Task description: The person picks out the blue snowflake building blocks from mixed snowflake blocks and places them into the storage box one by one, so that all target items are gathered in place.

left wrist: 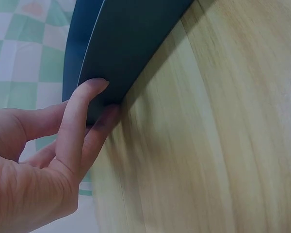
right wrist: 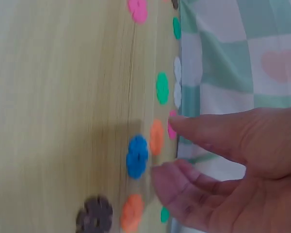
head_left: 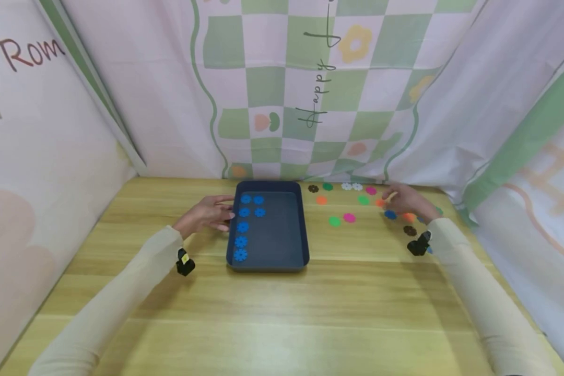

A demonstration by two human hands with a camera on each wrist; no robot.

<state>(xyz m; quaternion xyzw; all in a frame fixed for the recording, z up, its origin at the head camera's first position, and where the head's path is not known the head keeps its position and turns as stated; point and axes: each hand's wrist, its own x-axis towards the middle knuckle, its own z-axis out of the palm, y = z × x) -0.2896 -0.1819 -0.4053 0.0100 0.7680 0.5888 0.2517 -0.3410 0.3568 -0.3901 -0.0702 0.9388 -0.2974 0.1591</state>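
Observation:
Against the left wall of a dark blue-grey tray (head_left: 282, 230) rests my left hand (head_left: 207, 213). In the left wrist view its fingertips (left wrist: 98, 83) touch the outside of the tray wall (left wrist: 123, 43). Several blue flower-shaped plastic discs (head_left: 242, 227) lie inside, along the tray's left side. My right hand (head_left: 406, 201) hovers over the scattered discs at the back right, thumb and fingers apart with nothing between them. Closest to its fingertips are an orange disc (right wrist: 156, 137), a blue disc (right wrist: 137, 157) and a pink disc (right wrist: 172, 125).
Loose discs lie right of the tray, among them green (head_left: 335, 222), pink (head_left: 349, 218), white (head_left: 346, 186) and brown (head_left: 313, 188). Another brown disc (head_left: 409, 230) lies near my right wrist. A checked curtain (head_left: 305, 94) hangs along the table's back edge.

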